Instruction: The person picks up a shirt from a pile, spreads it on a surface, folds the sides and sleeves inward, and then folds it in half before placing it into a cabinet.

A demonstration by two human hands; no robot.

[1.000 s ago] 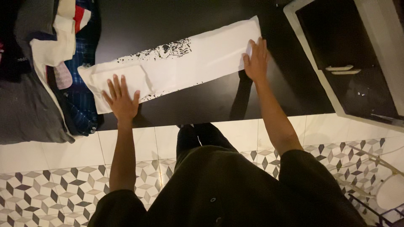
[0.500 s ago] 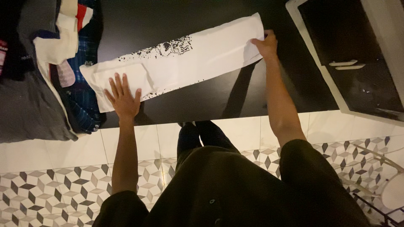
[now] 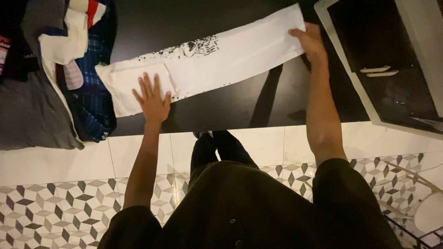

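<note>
Since the earlier frame, the right hand (image 3: pixel 310 42) is sitting higher and further right on the dark table (image 3: pixel 240 103), and it is now curling around the far right end of the folded white garment (image 3: pixel 207 62), where a second ago it was lying flat on the cloth. Its fingers are closing over the edge of the fabric, with the thumb side against the near edge, so it is gripping that end. The left hand (image 3: pixel 152 99) is also sitting a little further right than before; it is lying open, fingers spread, palm pressing flat on the left part of the garment, close to its near edge.

The garment is lying as a long narrow strip running slantwise across the table, lower at the left end and higher at the right, with a speckled black print (image 3: pixel 184 50) showing along its far edge near the middle. Its left end is lying just beside a pile of clothes (image 3: pixel 50 74) at the table's left edge, with grey, blue plaid, white and red pieces in it. A dark cabinet with a white frame (image 3: pixel 383 69) is standing to the right of the table. Patterned floor tiles (image 3: pixel 55 207) are showing below the table's near edge.
</note>
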